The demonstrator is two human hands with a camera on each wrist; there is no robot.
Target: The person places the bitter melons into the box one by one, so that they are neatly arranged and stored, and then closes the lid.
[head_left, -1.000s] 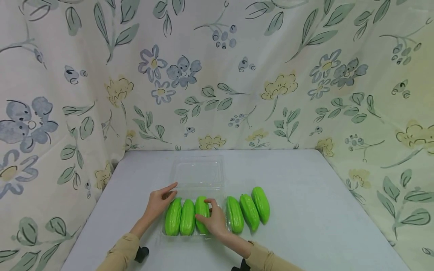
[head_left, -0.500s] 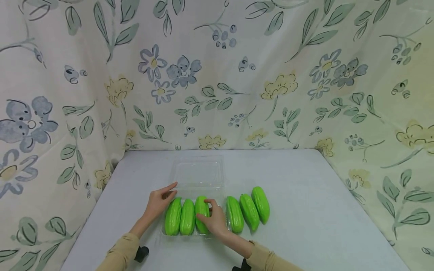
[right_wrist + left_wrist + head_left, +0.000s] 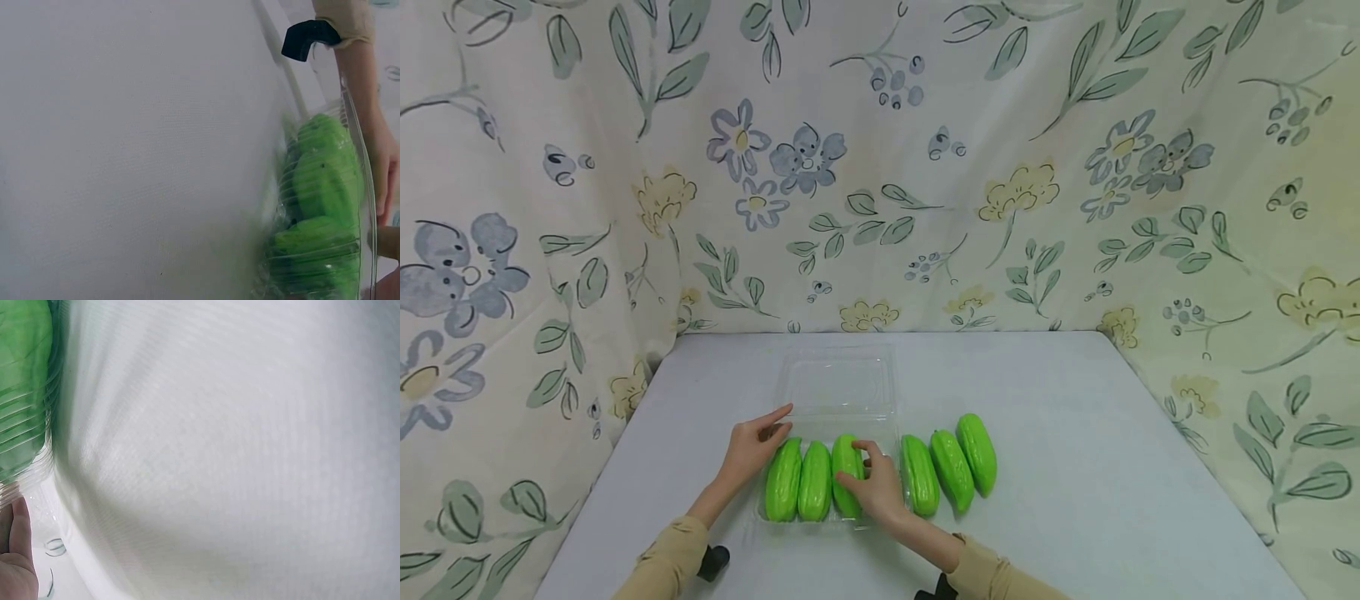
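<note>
A clear plastic clamshell container lies with its lid folded back, and three bright green gourds stand side by side in its tray. My right hand holds the rightmost of these gourds, thumb on its left side and a finger over its upper right. Left of it lie the middle gourd and the leftmost gourd. My left hand pinches the container's left edge near the hinge. In the left wrist view, its fingers meet the tray's end; the exact contact is partly hidden.
Right of the container, three more gourds lie on the white table. A floral curtain hangs behind and along both sides. Each wrist wears a black camera, such as the left one.
</note>
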